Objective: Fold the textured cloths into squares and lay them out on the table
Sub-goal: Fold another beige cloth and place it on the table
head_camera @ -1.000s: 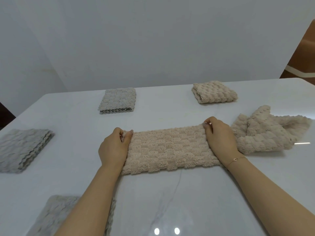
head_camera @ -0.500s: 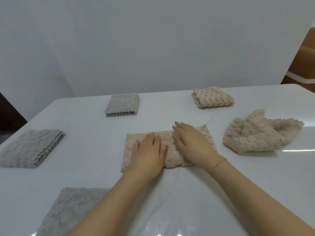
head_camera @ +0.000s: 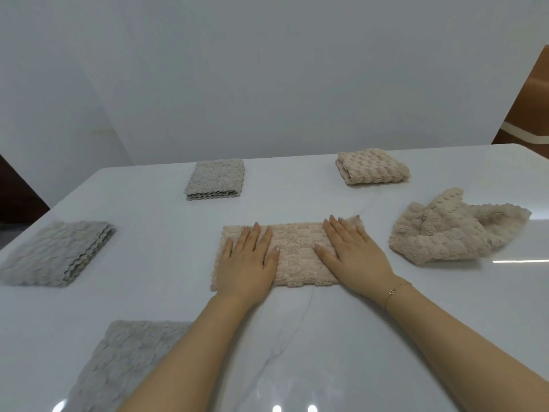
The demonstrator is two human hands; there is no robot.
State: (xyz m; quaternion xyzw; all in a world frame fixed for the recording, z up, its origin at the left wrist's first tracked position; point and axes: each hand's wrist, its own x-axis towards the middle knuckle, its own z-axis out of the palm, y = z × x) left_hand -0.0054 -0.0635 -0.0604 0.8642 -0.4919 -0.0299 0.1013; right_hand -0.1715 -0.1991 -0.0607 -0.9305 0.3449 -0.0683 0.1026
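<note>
A beige textured cloth [head_camera: 297,254], folded into a long rectangle, lies flat in the middle of the white table [head_camera: 326,337]. My left hand [head_camera: 246,263] presses flat on its left part, fingers straight. Flat on the right part lies my right hand [head_camera: 353,251], fingers spread toward the far right corner. An unfolded, crumpled beige cloth [head_camera: 451,233] lies to the right. A folded beige square [head_camera: 371,166] sits at the far right.
Three folded grey cloths lie on the table: one at the back [head_camera: 215,179], one at the left [head_camera: 56,252], one at the near left [head_camera: 124,361], partly under my left forearm. A white wall stands behind the table; a brown panel [head_camera: 531,108] is at the far right.
A second ago my hands held the cloth's two short ends. They then came together at its middle, and have now slid apart, both flat on the cloth.
</note>
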